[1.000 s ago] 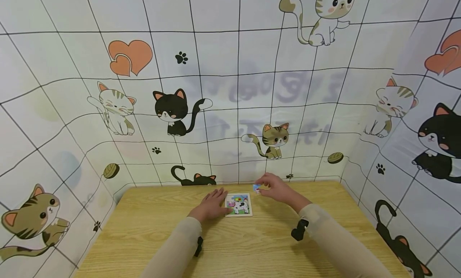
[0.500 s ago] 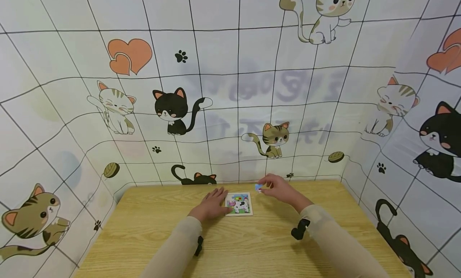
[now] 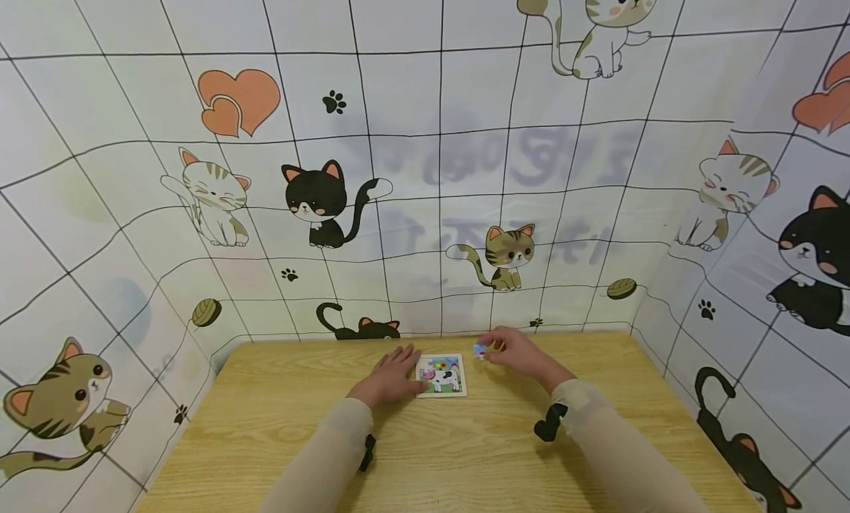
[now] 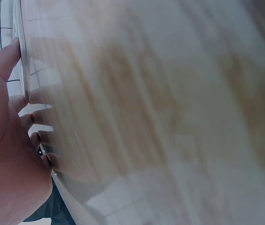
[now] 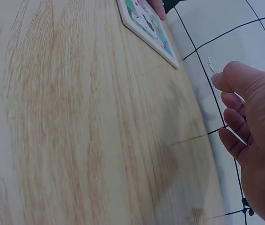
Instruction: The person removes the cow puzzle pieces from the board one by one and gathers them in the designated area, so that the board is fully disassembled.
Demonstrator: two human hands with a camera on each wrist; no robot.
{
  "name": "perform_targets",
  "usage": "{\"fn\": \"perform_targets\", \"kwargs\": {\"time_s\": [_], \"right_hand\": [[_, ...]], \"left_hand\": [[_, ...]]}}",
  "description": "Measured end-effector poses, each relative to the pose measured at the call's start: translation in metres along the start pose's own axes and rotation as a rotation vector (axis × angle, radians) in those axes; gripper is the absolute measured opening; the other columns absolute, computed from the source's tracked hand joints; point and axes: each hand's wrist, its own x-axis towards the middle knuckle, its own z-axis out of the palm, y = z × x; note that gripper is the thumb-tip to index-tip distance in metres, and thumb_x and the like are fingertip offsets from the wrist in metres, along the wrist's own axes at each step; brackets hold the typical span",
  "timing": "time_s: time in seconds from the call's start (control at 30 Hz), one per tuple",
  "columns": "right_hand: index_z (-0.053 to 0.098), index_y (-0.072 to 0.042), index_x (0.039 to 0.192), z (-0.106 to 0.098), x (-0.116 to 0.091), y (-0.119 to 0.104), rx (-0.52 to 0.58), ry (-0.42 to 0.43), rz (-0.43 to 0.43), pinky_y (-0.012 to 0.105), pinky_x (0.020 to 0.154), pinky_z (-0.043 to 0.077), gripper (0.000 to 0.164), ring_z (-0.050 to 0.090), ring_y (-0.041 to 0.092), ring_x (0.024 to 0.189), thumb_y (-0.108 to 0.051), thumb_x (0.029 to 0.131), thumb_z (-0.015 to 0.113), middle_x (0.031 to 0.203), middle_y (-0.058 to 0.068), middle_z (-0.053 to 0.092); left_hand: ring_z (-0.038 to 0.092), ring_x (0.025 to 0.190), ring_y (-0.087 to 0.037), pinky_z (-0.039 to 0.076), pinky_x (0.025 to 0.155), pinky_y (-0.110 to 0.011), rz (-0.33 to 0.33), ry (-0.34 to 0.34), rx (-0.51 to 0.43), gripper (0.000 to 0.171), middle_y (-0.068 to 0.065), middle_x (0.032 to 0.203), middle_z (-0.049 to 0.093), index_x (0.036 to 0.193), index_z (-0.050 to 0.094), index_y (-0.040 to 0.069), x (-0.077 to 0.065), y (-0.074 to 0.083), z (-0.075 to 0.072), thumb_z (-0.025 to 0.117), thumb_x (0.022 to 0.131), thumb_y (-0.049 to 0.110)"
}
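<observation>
Pinching small flat blue-and-white piece (image 3: 479, 350): right hand (image 3: 516, 351), slightly lower than a second ago | piece near square white-framed cow-picture board (image 3: 443, 377), off it, apparently unplaced | left hand (image 3: 390, 379) outstretched, thumb at board's edge

The right grip (image 3: 518, 352) partly hides the blue piece (image 3: 479, 350).

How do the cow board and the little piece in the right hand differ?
The cow board is squarish with a pale rim; the little piece is far smaller, its outline hard to make out. The cow board lies flat on the table, touched by the left hand; the little piece is pinched in the right hand. Both show blue.
</observation>
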Motion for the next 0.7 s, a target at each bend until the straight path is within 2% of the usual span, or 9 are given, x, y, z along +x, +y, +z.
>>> {"fn": "perform_targets", "kwargs": {"time_s": [0.2,0.43,0.57,0.7], "right_hand": [[0.08,0.001,0.123,0.006,0.003,0.01,-0.005,-0.01,-0.018,0.033,0.071,0.054,0.023,0.062,0.021,0.09,-0.004,0.101,0.078,0.109,0.01,0.072],[0.08,-0.003,0.122,0.015,0.009,0.025,-0.021,-0.019,0.005,0.033,0.079,0.055,0.023,0.063,0.017,0.093,-0.003,0.099,0.081,0.11,0.004,0.074],[0.081,-0.004,0.121,0.018,0.012,0.03,-0.01,-0.026,0.005,0.035,0.083,0.055,0.022,0.064,0.018,0.095,-0.001,0.099,0.081,0.112,0.005,0.075],[0.081,-0.004,0.121,0.019,0.013,0.032,-0.01,-0.033,0.017,0.038,0.086,0.055,0.021,0.064,0.019,0.098,-0.001,0.1,0.079,0.115,0.007,0.074]], "left_hand": [[0.013,0.169,-0.042,0.008,0.137,-0.058,0.018,0.004,-0.026,0.091,-0.017,0.183,0.018,0.176,0.03,0.008,0.004,-0.008,0.004,0.063,0.108,0.061],[0.013,0.17,-0.039,0.009,0.136,-0.062,0.02,0.024,-0.017,0.099,-0.011,0.185,0.018,0.177,0.03,0.016,0.018,-0.028,0.02,0.06,0.103,0.075],[0.012,0.17,-0.037,0.008,0.136,-0.06,0.026,0.025,-0.013,0.098,-0.01,0.185,0.017,0.177,0.029,0.016,0.018,-0.03,0.02,0.058,0.105,0.074],[0.014,0.17,-0.039,0.009,0.136,-0.061,0.029,0.023,-0.016,0.095,-0.012,0.184,0.019,0.177,0.03,0.013,0.014,-0.024,0.015,0.059,0.106,0.07]]}}
